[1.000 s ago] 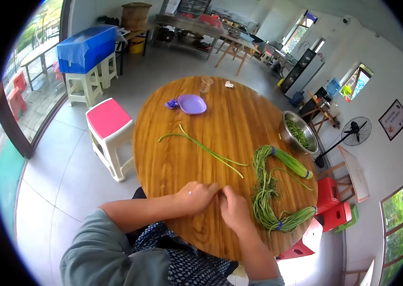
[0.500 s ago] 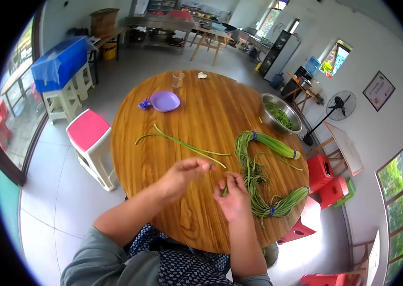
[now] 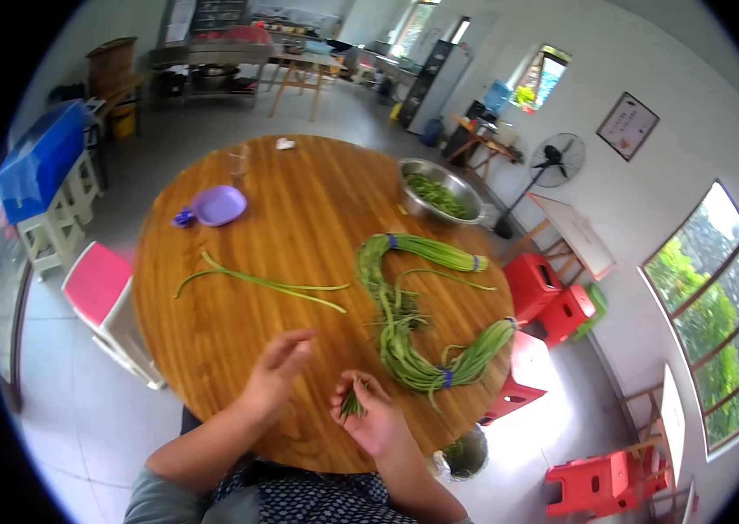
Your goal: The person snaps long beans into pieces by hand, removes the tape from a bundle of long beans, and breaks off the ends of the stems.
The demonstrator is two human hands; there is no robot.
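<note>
Holding short green bits (image 3: 352, 403), the right hand (image 3: 374, 421) is curled over the near part of the round wood table (image 3: 199, 345). The bits sit inside its grip, between the bent fingers and the palm, and their thin ends show in the gap. The left hand (image 3: 275, 375) is up beside it, well apart from the bits. Its thumb and fingers are a bit open, and I see nothing in them.

Past the hands, a few loose long stems (image 3: 273, 284) lie flat on the wood. To the right are two big bunches of long green stems (image 3: 474, 351), tied with blue bands (image 3: 448, 377). Their messy ends meet in the middle (they look like a curly letter), and one thin stem pokes out between them. Behind the bunches, a shiny metal bowl (image 3: 433, 210) holds lots of cut green pieces (image 3: 439, 194).

On the far left side, a purple dish (image 3: 219, 205) sits just beside a crumpled purple thing (image 3: 182, 218). A clear cup (image 3: 238, 160) stands behind the dish, with a small white lump (image 3: 285, 144) farther right. Down by the table's right side, a round bin (image 3: 467, 452) has green stuff in it.
</note>
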